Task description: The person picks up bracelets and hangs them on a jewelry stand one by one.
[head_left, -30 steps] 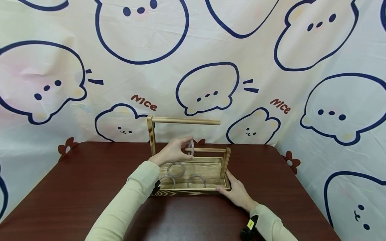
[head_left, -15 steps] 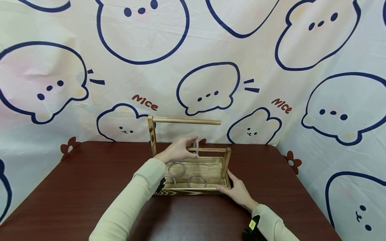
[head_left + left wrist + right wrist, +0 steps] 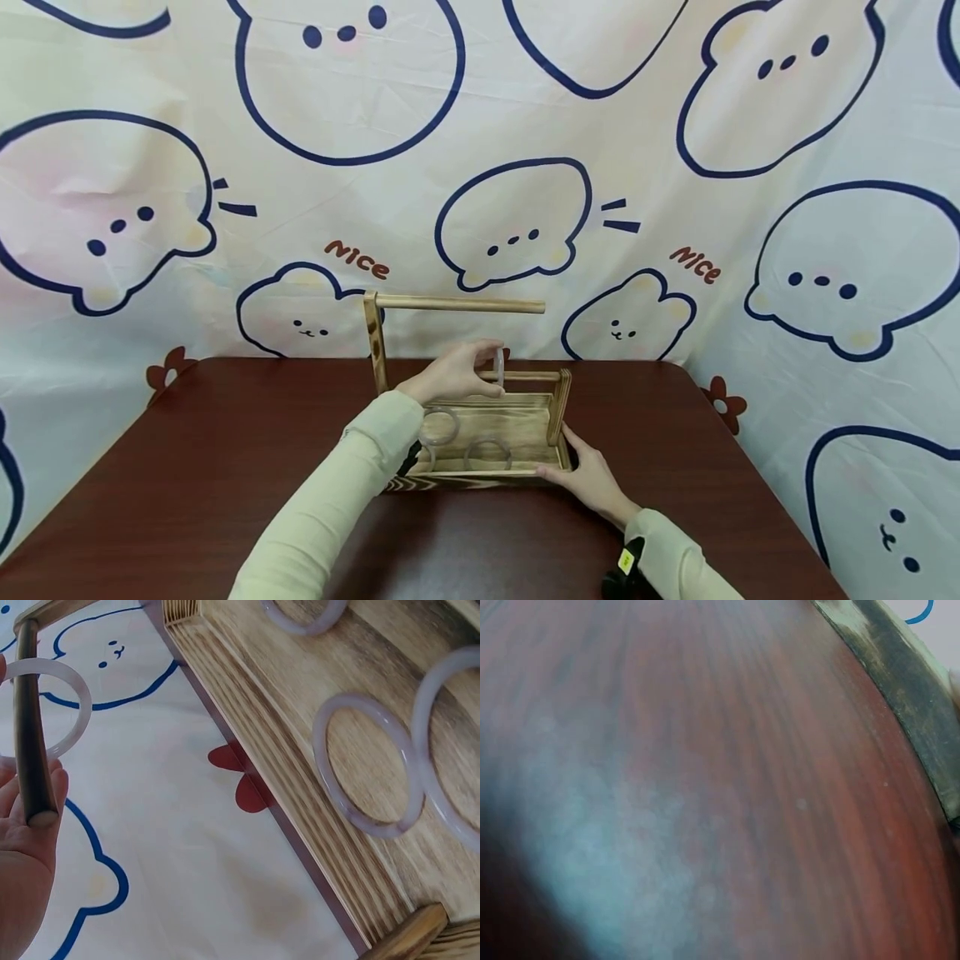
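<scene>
Going left to right: one wooden post (image 3: 377, 342) is standing at the left end of my wooden tray (image 3: 532, 429), holding up an upper rod (image 3: 461, 306) with its free end pointing right, presumably to leave that side accessible. Three loose bangles (image 3: 321, 746) are resting in the tray, where the low walls are probably stopping them from rolling off. My left hand (image 3: 450, 372) is pinching a pale lilac bangle (image 3: 500, 367) edge-on, fingers above, thumb below, opened only as wide as the ring. I'm guessing that's leaving the hole clear, since the lower rod (image 3: 532, 376) is running through it. Further right, another post (image 3: 559, 408) is supporting that rod, and my right hand (image 3: 592, 479) is gripping the tray's near right corner between thumb and fingers, likely steadying it. The right wrist cam's mostly showing tabletop (image 3: 705, 787), so I can't tell how firmly.
</scene>
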A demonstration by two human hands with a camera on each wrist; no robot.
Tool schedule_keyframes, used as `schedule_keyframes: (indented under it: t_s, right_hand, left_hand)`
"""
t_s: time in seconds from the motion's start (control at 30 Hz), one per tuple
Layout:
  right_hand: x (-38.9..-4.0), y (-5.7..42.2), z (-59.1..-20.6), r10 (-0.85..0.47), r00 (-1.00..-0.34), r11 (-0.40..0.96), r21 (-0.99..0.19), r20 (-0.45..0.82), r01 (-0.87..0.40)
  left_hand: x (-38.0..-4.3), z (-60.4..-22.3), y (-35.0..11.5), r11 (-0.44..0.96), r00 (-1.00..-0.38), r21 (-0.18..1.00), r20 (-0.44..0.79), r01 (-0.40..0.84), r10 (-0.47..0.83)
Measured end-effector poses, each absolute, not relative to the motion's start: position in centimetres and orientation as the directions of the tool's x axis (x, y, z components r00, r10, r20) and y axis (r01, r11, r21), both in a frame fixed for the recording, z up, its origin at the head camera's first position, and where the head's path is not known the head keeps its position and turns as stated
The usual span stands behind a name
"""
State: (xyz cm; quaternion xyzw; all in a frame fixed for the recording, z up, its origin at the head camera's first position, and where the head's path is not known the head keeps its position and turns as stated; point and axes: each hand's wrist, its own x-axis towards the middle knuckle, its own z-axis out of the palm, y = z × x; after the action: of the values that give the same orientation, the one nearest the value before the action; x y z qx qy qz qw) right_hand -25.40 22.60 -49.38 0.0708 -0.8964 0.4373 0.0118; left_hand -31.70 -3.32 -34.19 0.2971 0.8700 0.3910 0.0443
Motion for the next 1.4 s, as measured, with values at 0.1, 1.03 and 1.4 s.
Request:
schedule_keyframes:
  t_s: [0.1, 1.03, 1.4]
  right_hand:
    - [-25.5, 22.5, -49.3, -0.115, -0.99, 0.611, -0.779, 0.088, -0.14]
    - [-25.6, 22.7, -49.2, -0.105, -0.992, 0.594, -0.796, 0.067, -0.116]
    - [-25.4, 22.6, -49.1, -0.112, -0.991, 0.583, -0.803, 0.074, -0.126]
  left_hand:
    - [-31.8, -34.1, -3.0, 0.507, -0.809, 0.707, 0.16, 0.494, 0.565]
    - [-32.0, -33.9, 0.9, 0.568, -0.757, 0.57, 0.154, 0.593, 0.635]
    - [-32.0, -34.1, 2.0, 0.628, -0.752, 0.476, 0.118, 0.616, 0.648]
